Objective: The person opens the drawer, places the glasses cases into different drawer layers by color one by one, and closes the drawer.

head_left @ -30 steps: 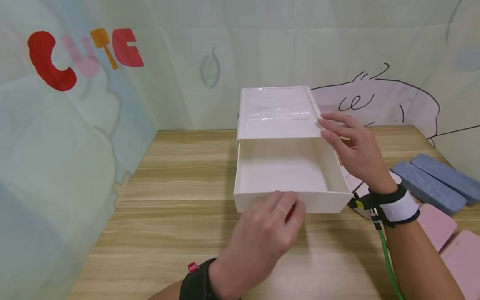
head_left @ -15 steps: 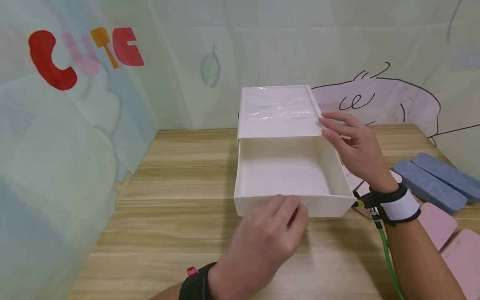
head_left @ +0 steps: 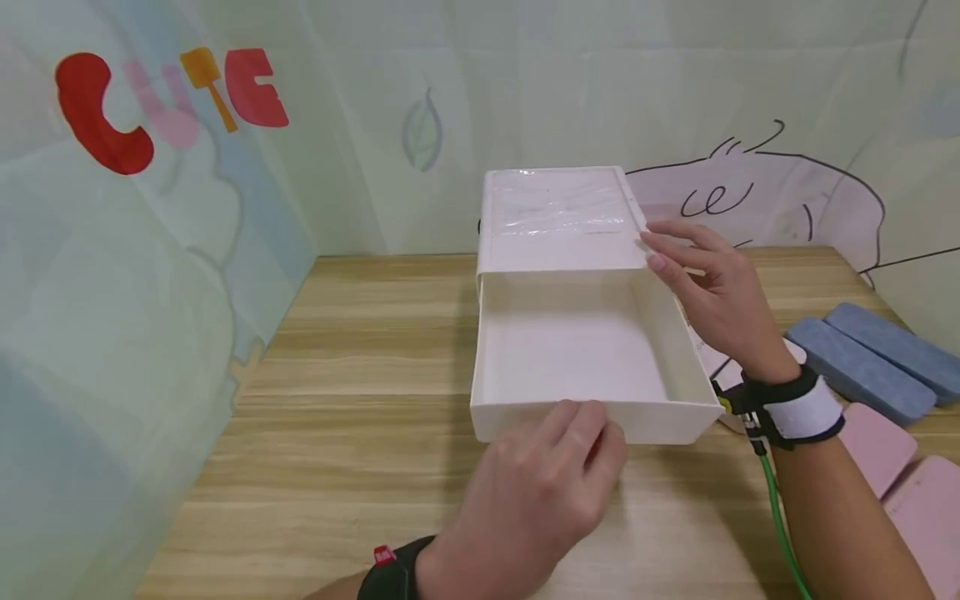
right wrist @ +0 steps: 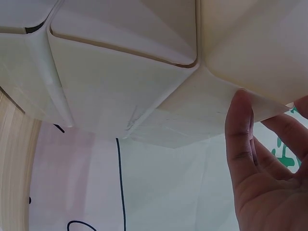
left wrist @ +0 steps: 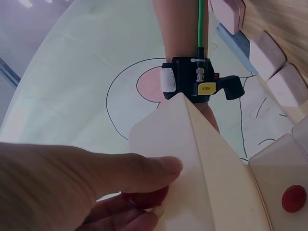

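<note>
A white drawer (head_left: 573,354) stands pulled out of a small white cabinet (head_left: 558,217) with clear film on its top. My left hand (head_left: 532,492) is at the drawer front; in the left wrist view, its thumb and fingers pinch a red knob (left wrist: 144,197) there. Nothing shows inside the drawer. With thumb and fairly straight fingers, my right hand (head_left: 716,292) touches the cabinet's upper right edge. In the right wrist view, the thumb (right wrist: 240,125) lies against the cabinet's side panel. Another red knob (left wrist: 293,198) sits on a neighbouring white drawer front.
Blue padded blocks (head_left: 862,367) and pink blocks (head_left: 877,446) lie on the right of the wooden table (head_left: 337,400). A printed cloth (head_left: 360,142) hangs behind and on the left. A green cable (head_left: 783,525) runs from the right wrist strap.
The drawer has slid farther out toward me, with my left hand moving along at its front. My right hand has stayed at the cabinet's edge.
</note>
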Tool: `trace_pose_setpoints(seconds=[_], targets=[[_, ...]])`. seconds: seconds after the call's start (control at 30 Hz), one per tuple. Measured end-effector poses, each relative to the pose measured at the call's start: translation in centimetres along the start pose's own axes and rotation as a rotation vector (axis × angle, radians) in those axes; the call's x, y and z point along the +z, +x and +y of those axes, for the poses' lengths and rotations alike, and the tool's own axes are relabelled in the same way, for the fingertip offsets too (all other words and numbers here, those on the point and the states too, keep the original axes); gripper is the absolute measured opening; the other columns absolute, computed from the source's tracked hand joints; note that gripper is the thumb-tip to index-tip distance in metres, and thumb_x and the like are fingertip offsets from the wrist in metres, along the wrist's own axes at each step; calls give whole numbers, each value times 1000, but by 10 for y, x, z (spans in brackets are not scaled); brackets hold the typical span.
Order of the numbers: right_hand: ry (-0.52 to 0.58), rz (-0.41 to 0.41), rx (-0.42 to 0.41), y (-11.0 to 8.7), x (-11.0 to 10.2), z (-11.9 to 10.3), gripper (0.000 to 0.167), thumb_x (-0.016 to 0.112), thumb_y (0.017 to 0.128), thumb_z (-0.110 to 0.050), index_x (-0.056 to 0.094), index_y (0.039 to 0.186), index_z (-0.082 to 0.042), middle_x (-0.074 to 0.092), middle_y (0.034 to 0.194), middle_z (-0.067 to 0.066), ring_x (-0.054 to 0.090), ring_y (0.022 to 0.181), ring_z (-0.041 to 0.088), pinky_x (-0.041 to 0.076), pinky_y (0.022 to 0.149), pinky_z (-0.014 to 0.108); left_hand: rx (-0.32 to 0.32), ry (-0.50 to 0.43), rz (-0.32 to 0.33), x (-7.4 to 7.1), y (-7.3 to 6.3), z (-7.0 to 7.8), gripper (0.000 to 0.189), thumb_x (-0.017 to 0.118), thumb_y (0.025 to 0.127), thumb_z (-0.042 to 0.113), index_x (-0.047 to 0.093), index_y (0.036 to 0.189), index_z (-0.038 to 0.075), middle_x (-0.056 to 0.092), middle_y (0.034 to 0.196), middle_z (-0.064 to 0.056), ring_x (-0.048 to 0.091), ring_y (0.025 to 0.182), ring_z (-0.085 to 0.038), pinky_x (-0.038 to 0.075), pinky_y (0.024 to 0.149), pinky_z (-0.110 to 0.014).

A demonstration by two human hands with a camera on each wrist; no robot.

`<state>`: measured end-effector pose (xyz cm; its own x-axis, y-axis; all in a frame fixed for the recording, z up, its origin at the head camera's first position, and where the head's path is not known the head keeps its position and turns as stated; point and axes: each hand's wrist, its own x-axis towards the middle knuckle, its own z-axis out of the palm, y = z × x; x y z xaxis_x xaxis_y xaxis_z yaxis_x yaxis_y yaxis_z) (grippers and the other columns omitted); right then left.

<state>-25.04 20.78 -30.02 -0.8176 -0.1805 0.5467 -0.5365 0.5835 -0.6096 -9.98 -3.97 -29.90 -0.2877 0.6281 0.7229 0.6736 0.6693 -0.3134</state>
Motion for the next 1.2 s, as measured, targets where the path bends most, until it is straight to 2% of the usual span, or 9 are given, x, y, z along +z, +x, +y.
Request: trace_pose_setpoints(seconds=[0.23,0.47,0.63,0.77,0.87,0.97,1.03,1.07,1.2], targets=[[9,12,-9,0,1,3,35,62,102,-22,65,137,-21,56,149,2,64,122,28,50,82,9,7,12,0,-3,0,1,30,42,95,-4,69,92,7,56,85,1,51,69,-9,36,48,-17],[8,21,-27,0,1,3,35,61,102,-22,65,137,-21,57,148,2,61,116,-2,48,81,5,10,29,14,-4,0,4,29,43,96,-2,70,91,8,56,84,1,50,69,-8,34,46,-17],[9,20,-27,-1,2,3,35,61,102,-22,64,138,-22,57,148,1,57,113,-12,49,80,5,16,16,-2,-5,-1,6,30,42,98,-1,70,91,7,57,85,1,51,70,-8,35,47,-16],[-5,21,-27,-2,1,3,36,60,103,-23,64,139,-23,57,148,-1,60,115,-5,48,81,5,16,19,12,-4,0,6,29,43,98,-1,70,90,8,57,84,1,51,70,-8,35,48,-16],[-22,22,-29,-3,-2,4,36,59,103,-23,63,139,-23,56,149,-1,65,121,14,49,82,8,18,24,27,-3,0,7,29,43,98,-1,69,89,8,57,84,2,51,70,-8,35,48,-16],[-27,18,-16,-5,-2,3,37,59,104,-24,62,140,-23,55,150,0,64,123,29,53,86,18,18,41,47,-2,0,7,28,44,97,-2,69,89,9,57,83,2,51,69,-8,35,48,-15],[-24,10,-6,-7,-3,2,37,58,104,-24,62,141,-23,56,149,2,63,124,29,54,88,25,16,56,61,-1,-1,6,28,45,96,-2,69,88,9,57,83,1,51,68,-8,35,48,-15],[-29,6,1,-9,-3,2,38,58,104,-25,61,141,-23,56,148,2,63,123,26,54,90,24,14,61,64,-1,-1,6,28,45,96,-2,69,88,9,57,83,1,52,68,-8,35,48,-15],[-18,-8,56,-19,-10,1,37,55,106,-26,62,141,-20,58,144,2,62,114,11,52,90,12,10,66,64,0,-3,5,29,44,97,-2,70,88,9,57,83,1,51,68,-9,35,47,-16]])
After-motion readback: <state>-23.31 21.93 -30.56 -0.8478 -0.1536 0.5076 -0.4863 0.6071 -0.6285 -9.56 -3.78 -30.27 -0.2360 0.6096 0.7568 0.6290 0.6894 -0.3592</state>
